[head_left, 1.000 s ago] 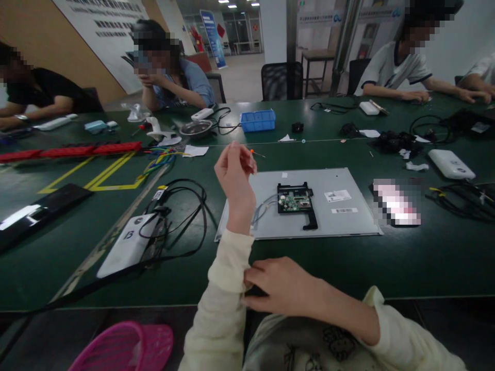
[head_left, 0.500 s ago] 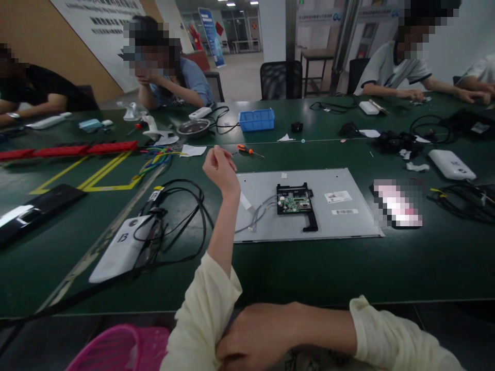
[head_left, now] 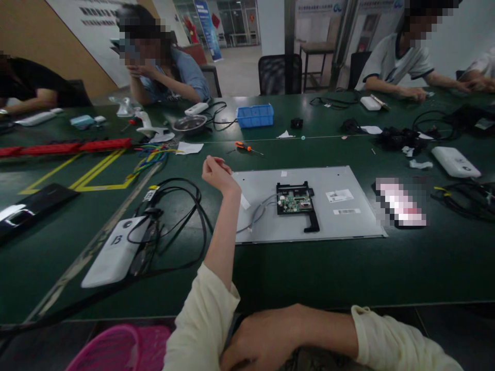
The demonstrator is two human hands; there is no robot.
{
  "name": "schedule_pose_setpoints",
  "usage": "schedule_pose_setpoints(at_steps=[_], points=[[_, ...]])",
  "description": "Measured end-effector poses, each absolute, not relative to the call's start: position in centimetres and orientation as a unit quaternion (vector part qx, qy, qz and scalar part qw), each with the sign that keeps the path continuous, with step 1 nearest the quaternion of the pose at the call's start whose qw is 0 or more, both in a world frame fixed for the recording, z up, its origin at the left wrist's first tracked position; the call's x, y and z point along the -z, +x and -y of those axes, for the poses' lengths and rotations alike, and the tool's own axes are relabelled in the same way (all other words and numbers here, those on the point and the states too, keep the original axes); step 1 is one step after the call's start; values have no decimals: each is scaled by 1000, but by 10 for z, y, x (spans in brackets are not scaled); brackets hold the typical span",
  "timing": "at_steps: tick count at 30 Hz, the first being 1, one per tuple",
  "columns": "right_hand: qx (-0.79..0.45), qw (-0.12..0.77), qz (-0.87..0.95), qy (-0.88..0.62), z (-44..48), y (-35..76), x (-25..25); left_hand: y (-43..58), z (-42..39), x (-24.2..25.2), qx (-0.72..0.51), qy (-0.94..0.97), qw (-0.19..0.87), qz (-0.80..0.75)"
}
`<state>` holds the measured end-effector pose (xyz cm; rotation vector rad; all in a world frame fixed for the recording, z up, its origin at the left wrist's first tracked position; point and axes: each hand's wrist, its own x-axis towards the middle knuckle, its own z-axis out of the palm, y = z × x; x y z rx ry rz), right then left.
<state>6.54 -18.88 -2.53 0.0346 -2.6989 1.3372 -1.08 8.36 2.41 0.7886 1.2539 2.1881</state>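
Note:
My left hand [head_left: 218, 174] is raised over the left edge of a flat grey display panel [head_left: 359, 206], its fingers loosely curled inward with nothing visible in them. The panel lies back side up, with two labels on it. A green circuit board [head_left: 296, 201] sits in a black bracket [head_left: 311, 222] near the panel's middle, and thin grey cables [head_left: 258, 214] run from it to the left. My right hand [head_left: 263, 335] is low at the table's front edge, bent against my left sleeve [head_left: 203, 314]; its fingertips are hidden.
An orange screwdriver [head_left: 244, 147] lies behind the panel, before a blue basket [head_left: 255, 116]. At left are a white power bank [head_left: 112, 252] and looped black cables [head_left: 201, 226]; at right, a phone [head_left: 402, 201]. A pink basket [head_left: 112, 350] stands below. Other people sit across the table.
The view has shifted slightly. My left hand sits a little lower, still curled; my right hand stays by my left sleeve. Nothing on the panel has moved.

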Motion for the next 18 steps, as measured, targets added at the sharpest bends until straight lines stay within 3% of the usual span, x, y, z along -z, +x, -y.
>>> schedule_pose_setpoints(at_steps=[5,8,11,14,18], points=[[-354,119,924,-84,179,103,-1,4,-55,-57,-825,367,237,-359],[-385,162,897,-143,158,153,-29,12,-20,-71,-773,497,227,-323],[-328,213,858,-332,126,213,-39,11,3,-64,-677,604,214,-363],[-119,239,772,-577,93,262,-23,8,3,-37,-522,712,183,-432],[-62,240,724,-644,68,293,9,14,-18,-1,-339,806,105,-473]])
